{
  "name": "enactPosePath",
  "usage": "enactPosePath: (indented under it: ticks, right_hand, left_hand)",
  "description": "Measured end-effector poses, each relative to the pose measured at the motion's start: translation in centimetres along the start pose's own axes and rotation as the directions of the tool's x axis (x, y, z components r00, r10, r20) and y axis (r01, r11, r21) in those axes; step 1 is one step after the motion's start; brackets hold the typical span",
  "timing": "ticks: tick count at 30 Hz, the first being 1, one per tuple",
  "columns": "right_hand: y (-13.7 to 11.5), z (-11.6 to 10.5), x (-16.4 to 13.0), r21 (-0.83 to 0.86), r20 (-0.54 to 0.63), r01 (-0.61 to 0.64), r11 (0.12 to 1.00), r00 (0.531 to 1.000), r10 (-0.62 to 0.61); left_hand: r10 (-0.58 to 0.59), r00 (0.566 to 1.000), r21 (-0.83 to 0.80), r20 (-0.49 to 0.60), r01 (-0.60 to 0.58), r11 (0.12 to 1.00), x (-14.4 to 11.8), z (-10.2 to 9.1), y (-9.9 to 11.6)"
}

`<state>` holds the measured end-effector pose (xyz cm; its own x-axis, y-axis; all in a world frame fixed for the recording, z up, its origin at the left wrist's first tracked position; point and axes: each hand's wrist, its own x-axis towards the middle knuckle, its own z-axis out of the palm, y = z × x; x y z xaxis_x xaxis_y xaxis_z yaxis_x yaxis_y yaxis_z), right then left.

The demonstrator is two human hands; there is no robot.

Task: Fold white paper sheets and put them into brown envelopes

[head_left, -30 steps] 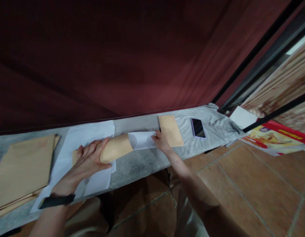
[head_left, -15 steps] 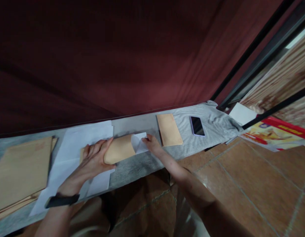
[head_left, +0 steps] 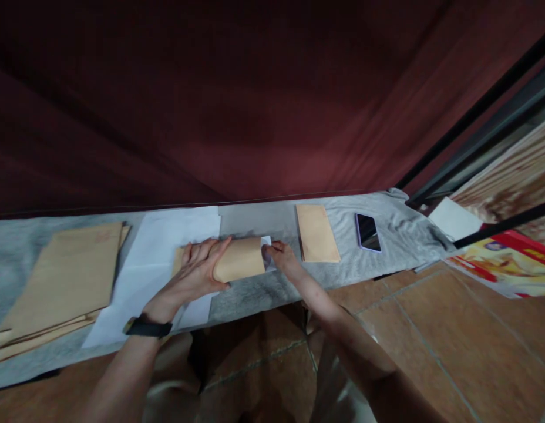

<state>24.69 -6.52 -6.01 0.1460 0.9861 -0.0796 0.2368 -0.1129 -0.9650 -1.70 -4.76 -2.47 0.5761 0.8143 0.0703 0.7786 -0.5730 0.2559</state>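
A brown paper envelope (head_left: pixel 239 260) lies sideways on the grey cloth, with its mouth towards the right. My left hand (head_left: pixel 195 273) is closed around its middle, fingers over the far edge and thumb along the near edge, bowing it upward. From the mouth a short end of folded white paper (head_left: pixel 266 241) sticks out; the rest is hidden inside the envelope. My right hand (head_left: pixel 283 257) pinches that paper end, its fingertips right at the opening. Beneath the envelope and my left hand lie large white sheets (head_left: pixel 144 258).
Larger brown envelopes (head_left: pixel 72 267) are stacked at the left. Right of my hands lie a small pile of brown envelopes (head_left: pixel 318 235) and a phone (head_left: pixel 368 232). The narrow cloth-covered surface (head_left: pixel 250 299) ends close to my knees; a dark red curtain (head_left: pixel 255 117) hangs behind it.
The white paper has slid further left into the envelope, so less of it shows. My right hand has come closer to the mouth. The whole view has shifted slightly.
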Motion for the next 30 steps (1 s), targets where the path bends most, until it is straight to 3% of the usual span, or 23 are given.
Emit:
enactPosePath:
  ticks: [7, 14, 18, 22, 30]
  right_hand:
    - [0.1, 0.7, -0.1, 0.052, 0.091, -0.084, 0.995, 0.993, 0.079]
    - [0.3, 1.0, 0.0, 0.028, 0.177, -0.058, 0.998, 0.983, 0.052]
    - [-0.6, 0.8, -0.3, -0.179, 0.087, 0.023, 0.984, 0.996, -0.007]
    - [-1.6, 0.4, -1.0, -0.407, -0.021, 0.051, 0.912, 0.998, -0.066]
    - [-2.1, 0.3, -1.4, -0.382, -0.085, 0.056, 0.922, 0.992, -0.095]
  left_hand:
    - [0.017, 1.0, -0.021, 0.0, -0.017, 1.0, 0.2, 0.1, 0.3]
    - [-0.006, 0.999, -0.044, 0.032, 0.008, 0.999, 0.7, -0.1, 0.9]
    - [-0.016, 0.999, -0.053, 0.032, 0.018, 0.998, 0.8, 0.3, 0.7]
    - [0.002, 1.0, -0.052, 0.01, -0.002, 0.999, 0.8, 0.7, 0.4]
    - [0.021, 0.999, -0.03, -0.025, -0.022, 0.999, 1.0, 0.7, 0.4]
